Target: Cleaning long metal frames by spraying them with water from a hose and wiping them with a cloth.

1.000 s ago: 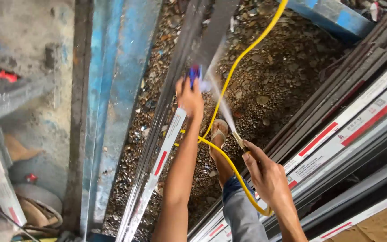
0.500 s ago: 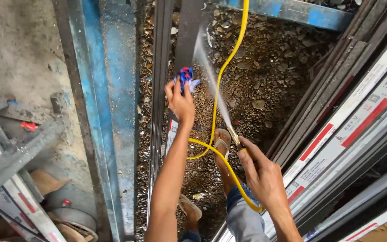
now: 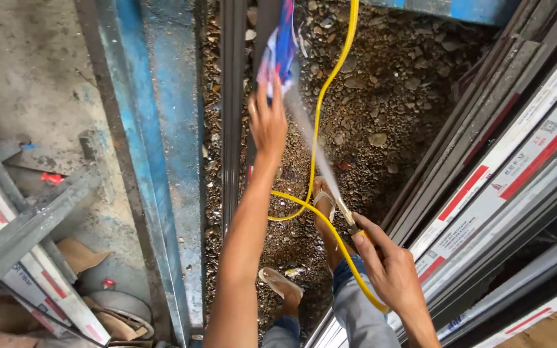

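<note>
- Gravel ground lies beneath dark metal rails.
- Left hand clenches a blue-red rag at its fingertips.
- Right hand grips a yellow hose nozzle, spraying towards the rag.

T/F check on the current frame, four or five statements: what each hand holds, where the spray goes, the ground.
1. The left hand holds a blue and red cloth against the dark metal profile. True.
2. The right hand holds a green hose. False: the hose is yellow.
3. The spray runs from the nozzle toward the cloth. True.
4. The ground under the profile is smooth tile. False: it is wet gravel.
5. The person wears boots. False: sandals.
</note>
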